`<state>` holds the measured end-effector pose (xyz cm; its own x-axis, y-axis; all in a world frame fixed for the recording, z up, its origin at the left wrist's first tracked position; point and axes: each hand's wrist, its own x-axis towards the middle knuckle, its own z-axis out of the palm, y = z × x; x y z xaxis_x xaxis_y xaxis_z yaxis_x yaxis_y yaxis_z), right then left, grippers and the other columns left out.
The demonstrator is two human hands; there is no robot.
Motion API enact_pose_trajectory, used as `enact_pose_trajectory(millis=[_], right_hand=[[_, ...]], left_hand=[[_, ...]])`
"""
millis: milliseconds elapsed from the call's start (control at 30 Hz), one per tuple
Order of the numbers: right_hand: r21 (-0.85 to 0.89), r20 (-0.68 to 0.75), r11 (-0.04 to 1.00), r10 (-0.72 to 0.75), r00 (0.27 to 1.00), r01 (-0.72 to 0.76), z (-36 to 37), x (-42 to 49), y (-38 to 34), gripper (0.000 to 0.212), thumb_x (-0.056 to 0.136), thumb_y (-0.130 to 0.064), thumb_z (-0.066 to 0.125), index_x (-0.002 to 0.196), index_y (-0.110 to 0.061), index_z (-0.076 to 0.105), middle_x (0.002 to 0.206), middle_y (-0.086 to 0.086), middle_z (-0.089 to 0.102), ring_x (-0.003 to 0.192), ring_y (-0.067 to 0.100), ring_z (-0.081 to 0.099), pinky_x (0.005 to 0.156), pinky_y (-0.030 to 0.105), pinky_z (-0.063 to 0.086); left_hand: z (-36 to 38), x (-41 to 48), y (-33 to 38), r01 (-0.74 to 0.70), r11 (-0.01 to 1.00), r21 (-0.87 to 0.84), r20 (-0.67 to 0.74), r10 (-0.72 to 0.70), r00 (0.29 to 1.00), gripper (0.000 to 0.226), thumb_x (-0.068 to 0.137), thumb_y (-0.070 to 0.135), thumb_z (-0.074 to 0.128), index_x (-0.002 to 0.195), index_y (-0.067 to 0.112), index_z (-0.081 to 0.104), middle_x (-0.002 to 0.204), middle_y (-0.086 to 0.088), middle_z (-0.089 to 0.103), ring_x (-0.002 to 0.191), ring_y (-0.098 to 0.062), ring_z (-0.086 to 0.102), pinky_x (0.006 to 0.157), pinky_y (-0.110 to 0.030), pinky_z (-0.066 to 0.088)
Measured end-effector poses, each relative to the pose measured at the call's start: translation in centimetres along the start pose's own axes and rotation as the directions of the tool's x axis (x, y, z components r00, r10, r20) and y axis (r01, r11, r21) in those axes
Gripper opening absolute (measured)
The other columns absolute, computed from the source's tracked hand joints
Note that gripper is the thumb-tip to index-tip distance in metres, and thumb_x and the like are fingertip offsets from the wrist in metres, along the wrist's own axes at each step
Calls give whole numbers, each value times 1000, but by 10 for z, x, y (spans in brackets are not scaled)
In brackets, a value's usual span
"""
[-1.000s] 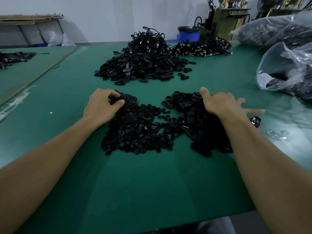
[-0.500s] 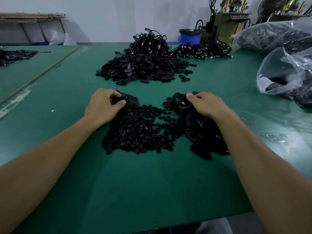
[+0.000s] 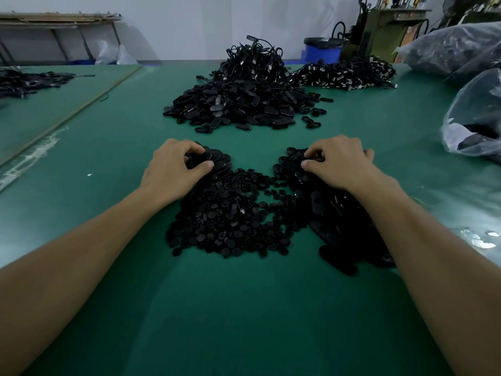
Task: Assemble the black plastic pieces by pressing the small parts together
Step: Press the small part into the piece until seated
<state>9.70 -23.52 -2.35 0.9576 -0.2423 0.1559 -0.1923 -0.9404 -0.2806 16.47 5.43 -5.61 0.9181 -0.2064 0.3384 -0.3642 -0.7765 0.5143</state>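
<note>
Reaching out over the green table mat (image 3: 217,316), both bare forearms end in the near heaps of black plastic. L hand (image 3: 173,169) sits at the far-left end of them, fingers & thumb curled round a small stack of flat oval pieces (image 3: 218,158), thumb tip pressed vs. its near side. R hand (image 3: 339,164) lies on top of the right heap of larger oblong pieces (image 3: 333,215), fingers bent down into it, thumb tip close to the fingertips; can't tell whether a piece is actually pinched there. Btwn the hands, spreading toward the person, lies a low pile of small round parts (image 3: 230,221), touching both other heaps. Further back, centre: big heap of oval shells (image 3: 233,109) w/ tangled black cords (image 3: 254,61) on top; a second cord pile (image 3: 347,76) to its right. Clear plastic bags (image 3: 474,115) w/ dark contents at the right edge. Blue bin (image 3: 322,52) & olive machine (image 3: 385,33) stand behind the table; another dark pile (image 3: 29,81) lies on the adjoining table, left.
</note>
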Motion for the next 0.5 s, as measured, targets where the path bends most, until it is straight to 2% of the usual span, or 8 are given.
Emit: enact_pose_trajectory(millis=[200, 300, 367, 433, 500], right_hand=[[-48, -132, 989, -145, 981, 140, 1, -6, 5, 23, 101, -35, 55, 111, -27, 74, 114, 8, 61, 116, 34, 50, 102, 49, 34], [-39, -250, 980, -196, 948, 193, -2, -8, 2, 26, 104, -31, 49, 111, -18, 71, 111, 9, 61, 109, 32, 54, 93, 44, 40], [81, -315, 972, -187, 931, 222, -6, -10, -1, 27, 106, -30, 45, 106, -16, 67, 96, 4, 64, 90, 27, 60, 76, 38, 46], [262, -305, 932, -167, 937, 252, -10, -14, -6, 23, 105, -30, 47, 101, -19, 67, 82, -3, 66, 75, 15, 64, 67, 33, 52], [409, -262, 868, -184, 948, 281, -11, -20, -9, 16, 102, -26, 55, 98, -23, 70, 77, -9, 68, 67, 0, 64, 63, 13, 51]], left_hand=[[2, 1, -2, -10, 1000, 4, -11, 10, 1000, 29, 93, 40, 66, 118, 24, 67, 126, -4, 59, 105, -19, 60, 93, -40, 48], [3, 2, -5, -13, 1000, 3, -22, 13, 1000, 28, 94, 38, 65, 118, 25, 68, 126, -3, 59, 106, -18, 61, 93, -36, 47], [3, 2, -6, -17, 1000, 0, -38, 17, 999, 29, 95, 37, 65, 122, 26, 68, 126, -3, 58, 109, -19, 61, 94, -33, 44], [2, 1, -5, -45, 999, 18, -95, 47, 994, 30, 95, 35, 64, 123, 26, 67, 124, -2, 59, 111, -19, 59, 95, -30, 41], [1, -1, 3, -114, 993, 14, -181, 115, 977, 25, 95, 32, 65, 117, 24, 70, 115, 0, 62, 105, -16, 59, 91, -23, 39]])
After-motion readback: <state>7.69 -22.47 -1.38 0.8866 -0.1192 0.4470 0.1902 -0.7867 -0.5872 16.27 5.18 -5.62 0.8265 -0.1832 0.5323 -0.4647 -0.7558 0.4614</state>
